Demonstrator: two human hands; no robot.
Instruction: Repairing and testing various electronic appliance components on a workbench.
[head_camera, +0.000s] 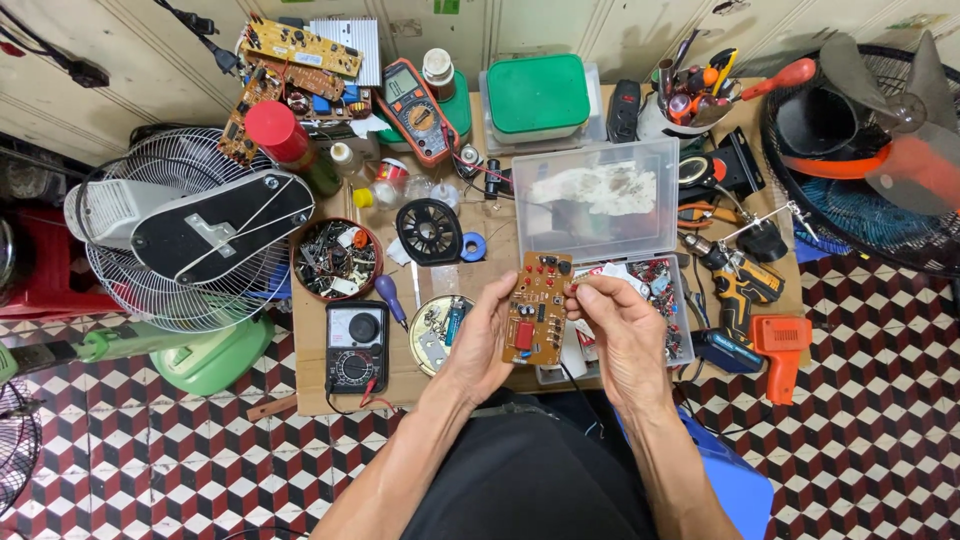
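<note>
Circuit board (537, 308), brown, small, upright in both hands above the near edge of the table (310, 395). Component side faces me: red buttons at the top, a red block lower left.

Left hand (480, 340): fingers (503, 300) curled around the board's left edge, thumb on the front, closed on it. Right hand (625, 335): thumb and forefinger pinched at the board's upper right edge, the remaining fingers folded underneath.

Judgement on handling: keep the grip on the edges only, pads off the solder side and off the tall parts. Hold the board flat to my line of sight so both faces can be read by a slight tilt, not by regripping. A thin dark wire hangs below the board; it could snag on things beneath.

Beyond the board, working outward:
- Just left of it, a round tin (440, 332) of small parts, then a black analog multimeter (357, 345).
- Just right of it and behind, a clear compartment box (600, 200) with its lid up, red parts inside.
- Further left, a bowl of scrap components (335, 260).
- Right of the box, a yellow cordless drill (735, 280) and an orange soldering gun (783, 345).
- Far beyond the board, an orange digital multimeter (420, 105) and a green-lidded container (538, 95).
</note>
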